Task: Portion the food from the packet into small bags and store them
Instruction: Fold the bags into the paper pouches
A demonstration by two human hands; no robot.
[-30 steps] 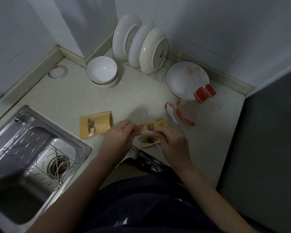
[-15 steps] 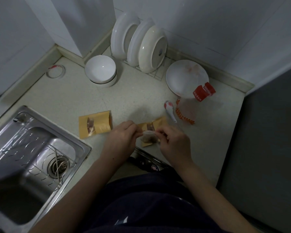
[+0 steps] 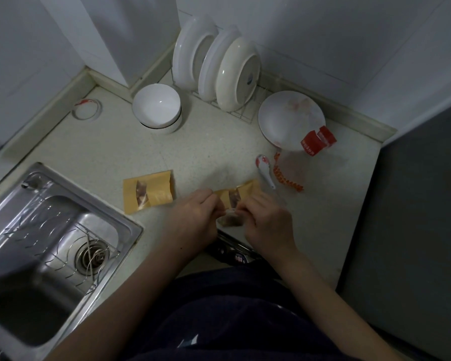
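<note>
On the pale counter (image 3: pixel 130 155), near its front edge, the left hand (image 3: pixel 193 217) and right hand (image 3: pixel 267 225) are pinching the top of the small clear bag (image 3: pixel 229 220), barely shifting over 1 second; they are probably sealing this portion, with storing still waiting.

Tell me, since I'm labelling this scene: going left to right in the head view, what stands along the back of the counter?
tape roll → white bowl → upright plates in the rack → flat plate → red wrapper
</note>
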